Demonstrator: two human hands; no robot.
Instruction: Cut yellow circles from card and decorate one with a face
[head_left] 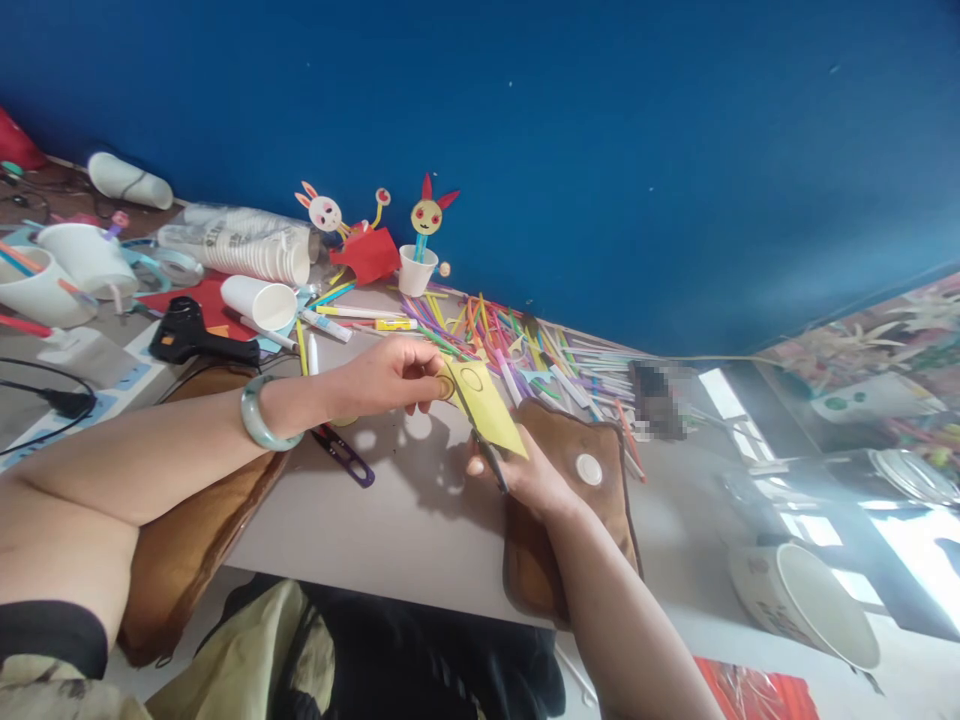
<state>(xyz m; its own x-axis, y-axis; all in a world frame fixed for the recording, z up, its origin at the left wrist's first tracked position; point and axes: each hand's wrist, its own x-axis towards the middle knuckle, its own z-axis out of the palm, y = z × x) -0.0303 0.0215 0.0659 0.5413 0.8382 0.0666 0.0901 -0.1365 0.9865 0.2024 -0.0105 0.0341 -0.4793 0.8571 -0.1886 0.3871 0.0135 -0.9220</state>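
My left hand (409, 375) is closed, its fingertips pinching the left end of a strip of yellow paper (495, 410). A circle is drawn in pen near the paper's upper end. My right hand (525, 475) grips a pair of scissors (491, 462) under the paper, and the blades lie along the paper's left edge. The right-hand fingers are partly hidden behind the paper. Below my left wrist, a dark purple tool with a slotted handle (349, 458) lies on the table (375, 540). My right wrist is over a brown cushion (600, 520) bearing a white round cap (589, 469).
Many coloured pipe cleaners (517, 340) are heaped along the blue wall. A rabbit-faced figure (427, 215) stands in a paper cup (417, 270). At left lie a black glue gun (199, 335) and stacked paper cups (247, 250). A white bowl (817, 605) sits at right.
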